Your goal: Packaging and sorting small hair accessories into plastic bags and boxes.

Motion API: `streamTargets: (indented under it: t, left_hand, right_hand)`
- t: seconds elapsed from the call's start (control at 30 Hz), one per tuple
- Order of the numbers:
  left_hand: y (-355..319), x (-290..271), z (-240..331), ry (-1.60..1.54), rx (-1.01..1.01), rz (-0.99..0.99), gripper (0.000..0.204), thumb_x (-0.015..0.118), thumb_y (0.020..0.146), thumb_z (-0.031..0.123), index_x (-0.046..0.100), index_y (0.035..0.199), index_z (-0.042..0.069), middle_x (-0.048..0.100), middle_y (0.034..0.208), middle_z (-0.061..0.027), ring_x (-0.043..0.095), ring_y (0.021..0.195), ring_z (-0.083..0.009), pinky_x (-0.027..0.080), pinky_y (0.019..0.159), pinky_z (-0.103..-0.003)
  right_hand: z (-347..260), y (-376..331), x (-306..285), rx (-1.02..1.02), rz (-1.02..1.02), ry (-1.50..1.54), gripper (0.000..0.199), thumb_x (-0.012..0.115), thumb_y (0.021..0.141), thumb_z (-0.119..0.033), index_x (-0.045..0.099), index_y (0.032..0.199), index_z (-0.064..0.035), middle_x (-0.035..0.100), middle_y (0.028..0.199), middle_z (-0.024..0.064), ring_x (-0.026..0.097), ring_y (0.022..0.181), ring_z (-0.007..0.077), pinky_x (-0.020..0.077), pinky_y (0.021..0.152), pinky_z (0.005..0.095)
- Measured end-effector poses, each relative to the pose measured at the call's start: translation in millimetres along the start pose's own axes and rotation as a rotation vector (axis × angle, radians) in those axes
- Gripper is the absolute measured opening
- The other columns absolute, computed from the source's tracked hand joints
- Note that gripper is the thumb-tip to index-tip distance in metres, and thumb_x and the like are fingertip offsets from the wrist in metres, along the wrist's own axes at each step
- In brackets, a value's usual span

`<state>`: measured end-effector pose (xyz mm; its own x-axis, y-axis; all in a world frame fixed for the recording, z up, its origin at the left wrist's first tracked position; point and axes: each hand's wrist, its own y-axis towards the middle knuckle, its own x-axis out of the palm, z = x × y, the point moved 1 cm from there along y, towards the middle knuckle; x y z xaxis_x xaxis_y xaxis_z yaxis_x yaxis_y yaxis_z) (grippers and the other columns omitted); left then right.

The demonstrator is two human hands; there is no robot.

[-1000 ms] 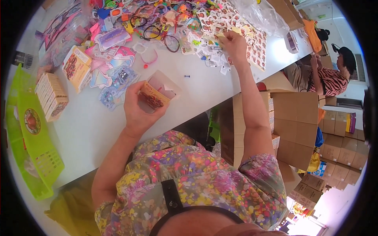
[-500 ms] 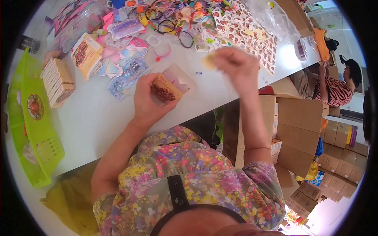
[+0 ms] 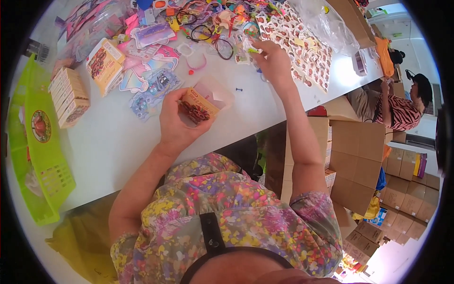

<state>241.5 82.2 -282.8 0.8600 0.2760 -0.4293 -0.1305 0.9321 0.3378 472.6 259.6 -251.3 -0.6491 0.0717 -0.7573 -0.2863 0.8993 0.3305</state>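
My left hand (image 3: 177, 116) is wrapped round a small orange and white cardboard box (image 3: 200, 105), whose top flaps stand open toward the far right. My right hand (image 3: 273, 60) reaches to the near edge of a heap of small toys (image 3: 222, 19), by a clear packet with a yellow-green piece (image 3: 250, 51). Its thumb and fingertips are bent together there; what they pinch is too small to make out. Beside that hand lies a spread of printed stickers (image 3: 307, 49). A tiny blue pin-shaped piece (image 3: 239, 89) rests on the table between my hands.
A lime-green basket (image 3: 42, 142) stands at the left edge, with a row of small boxes (image 3: 71, 99) and an orange stack of printed packs (image 3: 105, 66) beyond. Shiny printed pouches (image 3: 158, 87) lie nearby. Open cartons (image 3: 357, 163) stand at right; another person (image 3: 402, 102) sits farther off.
My right hand has moved away and a little left, from over the table to the heap's edge. The yellowish thing in its fingers earlier no longer shows. The left hand still holds the box.
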Motion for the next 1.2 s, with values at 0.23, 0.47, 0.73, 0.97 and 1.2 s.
streamTargets:
  t: [0.23, 0.47, 0.73, 0.97, 1.2]
  left_hand:
    - [0.1, 2.0, 0.9, -0.14, -0.106, 0.055, 0.072, 0.088, 0.06, 0.018, 0.049, 0.118, 0.001, 0.054, 0.107, -0.0117, 0.057, 0.095, -0.0232, 0.049, 0.083, -0.033]
    - [1.5, 1.6, 2.5, -0.152, -0.109, 0.045, 0.073, 0.088, 0.06, 0.02, 0.048, 0.118, 0.001, 0.054, 0.107, -0.0124, 0.057, 0.096, -0.0234, 0.049, 0.083, -0.034]
    - [1.7, 3.7, 1.2, -0.128, -0.06, 0.057, 0.074, 0.088, 0.061, 0.021, 0.047, 0.119, 0.001, 0.054, 0.11, -0.0135, 0.057, 0.098, -0.0245, 0.049, 0.085, -0.035]
    - [0.8, 3.6, -1.7, -0.122, -0.049, 0.077, 0.074, 0.088, 0.06, 0.021, 0.047, 0.119, 0.002, 0.054, 0.109, -0.0135, 0.057, 0.098, -0.0268, 0.048, 0.085, -0.036]
    - [2.8, 8.5, -4.8, -0.055, 0.023, 0.118, 0.075, 0.089, 0.058, 0.023, 0.049, 0.118, 0.004, 0.055, 0.106, -0.0126, 0.056, 0.096, -0.0285, 0.048, 0.083, -0.038]
  right_hand:
    - [8.1, 14.2, 1.5, 0.103, -0.17, -0.147, 0.019, 0.069, 0.081, -0.012, 0.068, 0.099, -0.0048, 0.068, 0.091, 0.0101, 0.063, 0.074, 0.0194, 0.0504, 0.067, 0.03]
    - [0.0, 7.9, 13.0, -0.148, -0.137, 0.11, 0.023, 0.065, 0.084, -0.006, 0.065, 0.107, -0.0023, 0.064, 0.094, 0.012, 0.063, 0.076, 0.0232, 0.0502, 0.07, 0.0314]
    - [9.2, 6.8, 19.3, -0.159, -0.133, -0.029, 0.025, 0.067, 0.084, -0.01, 0.067, 0.107, -0.0006, 0.064, 0.089, 0.0129, 0.063, 0.068, 0.0232, 0.05, 0.06, 0.032]
    - [-3.1, 7.2, -16.3, 0.507, -0.123, 0.899, 0.018, 0.061, 0.091, -0.008, 0.066, 0.104, 0.0033, 0.067, 0.078, 0.0061, 0.06, 0.063, 0.0107, 0.0454, 0.052, 0.023]
    - [-47.8, -0.9, -43.7, 0.312, -0.522, 1.337, 0.024, 0.058, 0.093, -0.01, 0.063, 0.112, 0.0037, 0.069, 0.095, 0.0131, 0.061, 0.061, 0.0141, 0.0471, 0.05, 0.026]
